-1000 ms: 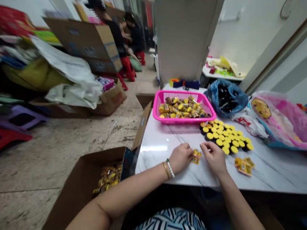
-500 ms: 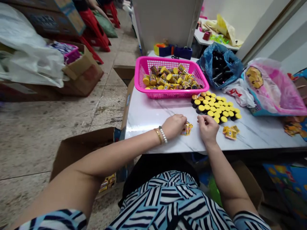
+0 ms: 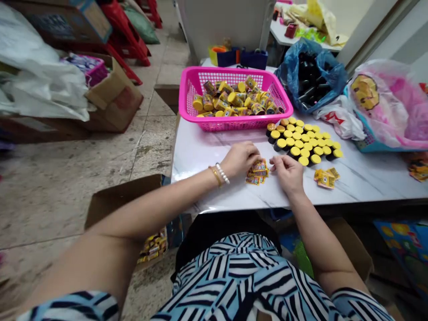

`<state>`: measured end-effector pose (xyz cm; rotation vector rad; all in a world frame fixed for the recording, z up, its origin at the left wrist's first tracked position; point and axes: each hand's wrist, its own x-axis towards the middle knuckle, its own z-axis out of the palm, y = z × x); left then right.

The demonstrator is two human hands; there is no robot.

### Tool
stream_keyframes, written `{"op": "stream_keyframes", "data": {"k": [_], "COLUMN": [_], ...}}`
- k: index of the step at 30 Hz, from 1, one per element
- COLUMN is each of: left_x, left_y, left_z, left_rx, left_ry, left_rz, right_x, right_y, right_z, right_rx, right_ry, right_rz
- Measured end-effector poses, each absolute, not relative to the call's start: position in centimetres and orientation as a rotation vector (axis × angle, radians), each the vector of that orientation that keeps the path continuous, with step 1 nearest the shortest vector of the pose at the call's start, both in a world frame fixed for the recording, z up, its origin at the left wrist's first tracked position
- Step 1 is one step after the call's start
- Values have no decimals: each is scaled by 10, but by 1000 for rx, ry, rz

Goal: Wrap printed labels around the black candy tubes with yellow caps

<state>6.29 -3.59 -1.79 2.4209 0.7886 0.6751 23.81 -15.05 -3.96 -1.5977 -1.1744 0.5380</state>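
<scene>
My left hand (image 3: 241, 159), with a bead bracelet and a gold bangle at the wrist, has its fingers closed at the edge of a small yellow-orange printed label (image 3: 260, 165). More such labels lie overlapped just beneath it on the table. My right hand (image 3: 288, 173) is pinched just right of that pile; what its fingertips hold, if anything, is too small to make out. Behind it stand several small dark jars with yellow lids (image 3: 305, 149), grouped upright. A second little pile of labels (image 3: 326, 178) lies to the right of my right hand.
A pink basket (image 3: 239, 122) of labelled jars stands at the back of the white table (image 3: 214, 198). Right of it are a blue bag (image 3: 288, 89) of black jars, a white bag (image 3: 346, 127) and a plastic-lined basket (image 3: 371, 145). An open carton (image 3: 115, 196) sits below, left.
My hands have come slightly closer together over the label pile, and more of the labels show under my left hand. The view has shifted a little.
</scene>
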Motion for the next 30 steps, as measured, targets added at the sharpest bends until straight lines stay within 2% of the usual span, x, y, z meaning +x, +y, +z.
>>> {"op": "stream_keyframes", "data": {"k": [4,8,11,14,17,20,25,30], "left_x": [60,54,50,49,50,49,45,36], "left_y": [-51,-56,-54,-52,-55,-57,-53,-53], "left_z": [-30,-26,-22,-22,-22,-20,-17,-12], "left_rx": [2267,2151,1835,1461,1339,1451,1548,1462], "left_ry": [830,650,759,778,665,635,738,775], "left_rz": [1021,1090,1083,895,730,812,1058,1209], "right_x": [233,226,224,224,222,218,214,205], "right_y": [-146,-140,-137,-139,-143,-144,-129,-115], "right_z": [-37,-33,-33,-35,-37,-38,-30,-19], "right_rx": [-1545,-1418,-1416,-1442,-1464,-1463,-1349,-1311], "right_ry": [-1201,-1083,-1003,-978,-1069,-1109,-984,-918], "right_rz": [765,947,907,796,677,672,865,774]}}
